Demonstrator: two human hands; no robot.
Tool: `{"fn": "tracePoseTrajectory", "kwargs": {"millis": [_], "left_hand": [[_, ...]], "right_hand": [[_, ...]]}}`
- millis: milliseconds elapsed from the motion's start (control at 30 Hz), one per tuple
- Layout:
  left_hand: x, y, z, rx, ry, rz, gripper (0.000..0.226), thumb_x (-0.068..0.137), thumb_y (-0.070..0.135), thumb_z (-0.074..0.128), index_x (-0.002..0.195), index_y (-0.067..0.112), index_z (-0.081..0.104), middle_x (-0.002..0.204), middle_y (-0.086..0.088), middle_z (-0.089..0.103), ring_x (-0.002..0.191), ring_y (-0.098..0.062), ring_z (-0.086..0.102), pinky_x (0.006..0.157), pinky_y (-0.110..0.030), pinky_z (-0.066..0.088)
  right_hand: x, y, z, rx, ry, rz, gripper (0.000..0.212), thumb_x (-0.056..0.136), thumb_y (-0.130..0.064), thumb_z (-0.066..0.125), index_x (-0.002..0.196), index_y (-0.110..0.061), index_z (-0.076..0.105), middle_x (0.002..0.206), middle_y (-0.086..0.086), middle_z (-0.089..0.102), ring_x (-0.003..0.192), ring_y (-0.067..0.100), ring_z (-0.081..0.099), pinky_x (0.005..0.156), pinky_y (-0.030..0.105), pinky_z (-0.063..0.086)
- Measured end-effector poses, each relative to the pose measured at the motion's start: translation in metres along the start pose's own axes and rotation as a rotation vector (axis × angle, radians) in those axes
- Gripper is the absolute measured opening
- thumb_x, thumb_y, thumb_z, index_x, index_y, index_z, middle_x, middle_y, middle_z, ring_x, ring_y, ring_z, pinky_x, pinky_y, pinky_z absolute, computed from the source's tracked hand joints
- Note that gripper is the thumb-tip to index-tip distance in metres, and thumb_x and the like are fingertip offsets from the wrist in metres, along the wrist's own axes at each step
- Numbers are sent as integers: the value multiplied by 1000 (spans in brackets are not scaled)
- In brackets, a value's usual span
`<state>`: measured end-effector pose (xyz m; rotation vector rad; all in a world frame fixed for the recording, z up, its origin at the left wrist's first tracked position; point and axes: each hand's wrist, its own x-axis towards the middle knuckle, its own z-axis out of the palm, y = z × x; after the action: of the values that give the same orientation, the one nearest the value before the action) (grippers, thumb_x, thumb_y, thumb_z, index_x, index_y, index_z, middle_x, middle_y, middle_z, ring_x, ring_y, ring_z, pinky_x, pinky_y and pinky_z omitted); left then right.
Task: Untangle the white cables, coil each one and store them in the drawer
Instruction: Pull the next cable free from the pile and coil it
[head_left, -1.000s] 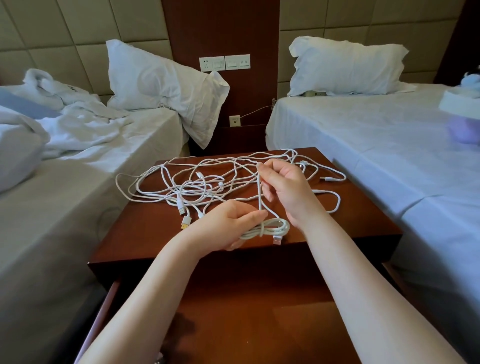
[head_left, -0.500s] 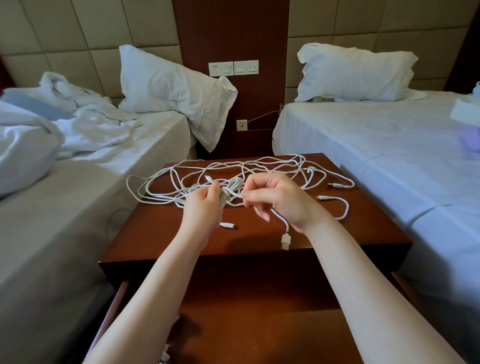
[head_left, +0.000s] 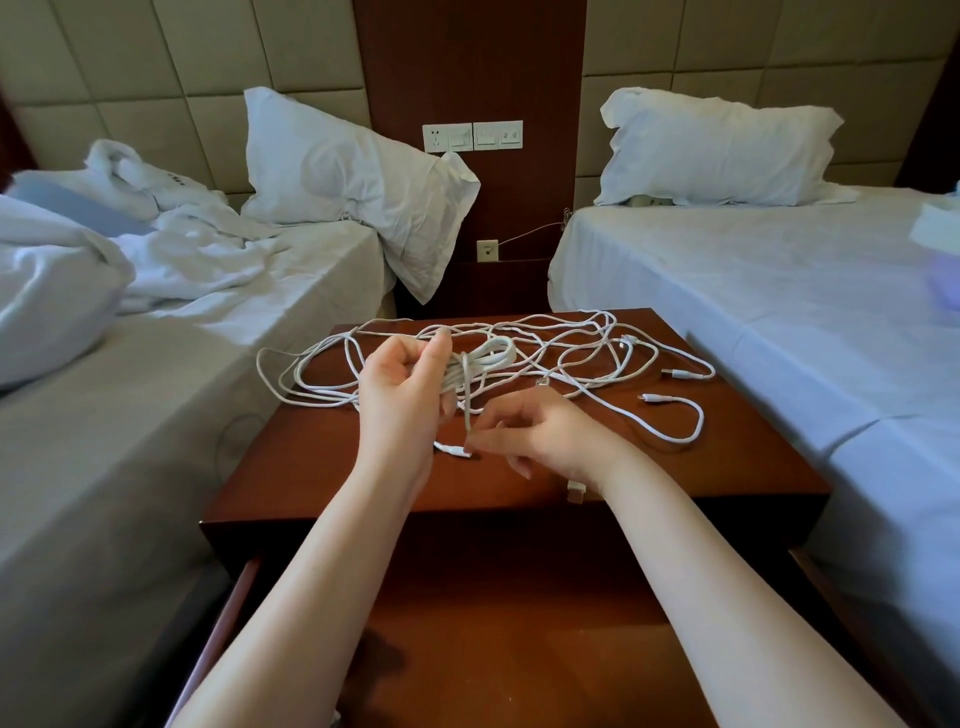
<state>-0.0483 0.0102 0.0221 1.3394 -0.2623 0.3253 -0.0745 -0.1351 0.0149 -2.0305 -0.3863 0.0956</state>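
**Coil held over the tangle**

Nearest, the drawer (head_left: 519, 665) stands open. Over the surface (head_left: 322, 467), the right hand (head_left: 540, 436) pinches a strand hanging from the coiled cable (head_left: 485, 357), which the left hand (head_left: 402, 400) holds in a closed grip. Beyond, the tangled white cables (head_left: 566, 358) sprawl across the surface.

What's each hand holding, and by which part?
Left hand grips the coiled white cable at one end of its loops. Right hand pinches the same cable's loose tail just below the coil.

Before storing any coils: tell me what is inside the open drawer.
The drawer shows a bare wooden bottom with no cable in it; the forearms cover its sides.
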Motion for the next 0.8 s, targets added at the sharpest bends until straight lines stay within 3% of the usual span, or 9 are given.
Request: {"fn": "tracePoseTrajectory", "kwargs": {"millis": [133,200,267,367,433,500,600,700,800], "left_hand": [[-7,11,8,-151,-283,-77,32,95,16,53,66,10,41,39,2,40,31,-8,33,36,-19,28],[-11,14,12,-138,-389,-73,30,94,16,53,66,9,43,39,0,41,31,-8,33,37,-20,24],[-14,14,14,-81,-470,-67,30,93,14,53,66,9,43,43,-2,47,32,-8,33,39,-24,21],[-18,12,17,4,-545,-127,29,94,11,53,67,7,43,44,-1,47,34,-7,31,38,-21,20],[-18,11,16,55,-573,-164,29,94,12,54,67,8,44,44,1,44,35,-8,30,38,-20,21],[-18,10,14,105,-583,-183,29,94,14,55,67,9,44,46,-1,45,37,-9,30,39,-21,22],[-16,3,13,202,-513,-191,30,96,15,54,69,9,44,51,-7,46,39,-11,31,40,-23,23],[-14,-6,15,278,-405,-216,30,97,17,52,70,10,43,45,0,45,36,-9,31,39,-22,25],[-12,-12,15,376,-284,-210,29,97,22,53,71,11,44,46,1,45,38,-9,35,41,-23,29]], "right_hand": [[-3,6,-7,115,89,-15,18,91,-30,64,87,-14,71,61,11,57,49,8,44,67,18,37],[-6,8,-12,187,132,-53,16,93,-24,62,83,-14,68,63,5,62,49,10,42,61,13,37],[-7,9,-19,219,173,-66,18,93,-18,60,76,-15,64,57,-4,57,51,10,44,59,14,39],[-9,13,-31,239,221,-69,21,83,-33,66,79,-12,66,65,-2,62,61,7,57,60,16,46],[-9,14,-35,206,253,-87,19,83,-32,66,78,-14,65,57,-5,56,52,4,50,55,14,42],[-9,14,-36,217,273,-105,16,89,-26,64,76,-16,63,51,-5,51,48,5,44,57,15,41],[-8,13,-36,238,316,-104,20,90,-27,61,75,-16,62,51,-1,49,48,7,45,76,24,43],[-8,9,-34,232,330,-80,20,91,-27,61,75,-16,63,54,4,48,48,7,44,95,33,42],[-10,-1,-32,180,311,-82,19,94,-23,60,76,-16,63,59,17,49,48,5,43,92,31,44]]}}
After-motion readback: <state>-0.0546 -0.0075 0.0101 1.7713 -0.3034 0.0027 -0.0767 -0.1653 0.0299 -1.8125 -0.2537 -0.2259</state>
